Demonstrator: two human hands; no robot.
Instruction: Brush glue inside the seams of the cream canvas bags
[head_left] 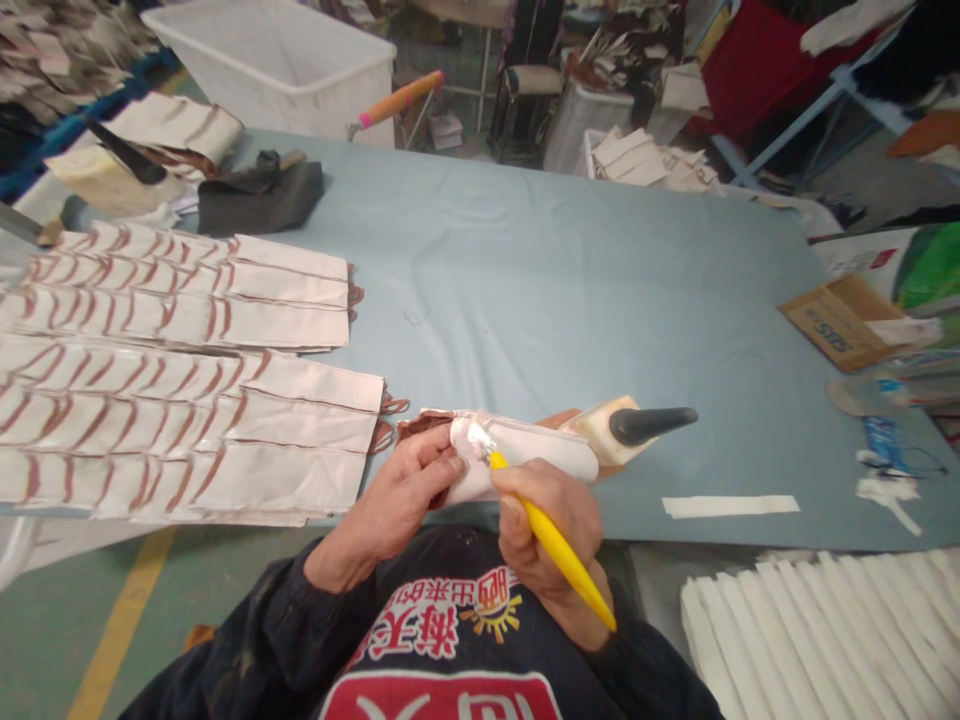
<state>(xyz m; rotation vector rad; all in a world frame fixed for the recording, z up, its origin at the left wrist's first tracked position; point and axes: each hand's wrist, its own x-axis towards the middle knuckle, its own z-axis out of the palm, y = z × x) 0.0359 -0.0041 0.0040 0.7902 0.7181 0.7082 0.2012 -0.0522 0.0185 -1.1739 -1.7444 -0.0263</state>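
Note:
My left hand (409, 485) grips the left end of a white fabric piece with a brown edge (540, 446), fingers closed on it at the table's front edge. In my right hand (551, 520) is a yellow-handled brush (566, 560). Its tip touches the fabric piece, where a white paste-like patch (478, 437) shows; the bristles are hard to make out. Just right of the piece, a pale block-like container with a black handle-like tool (649, 425) stands on a brown sheet. A white strip (731, 507) lies flat further right.
Overlapping white fabric pieces with brown edges (300, 430) lie in two rows at left. Black cloth (262, 195) is behind them. A white bin (277, 70) stands beyond the table (525, 270). At right are a cardboard box (832, 320) and stacked white rolls (825, 630).

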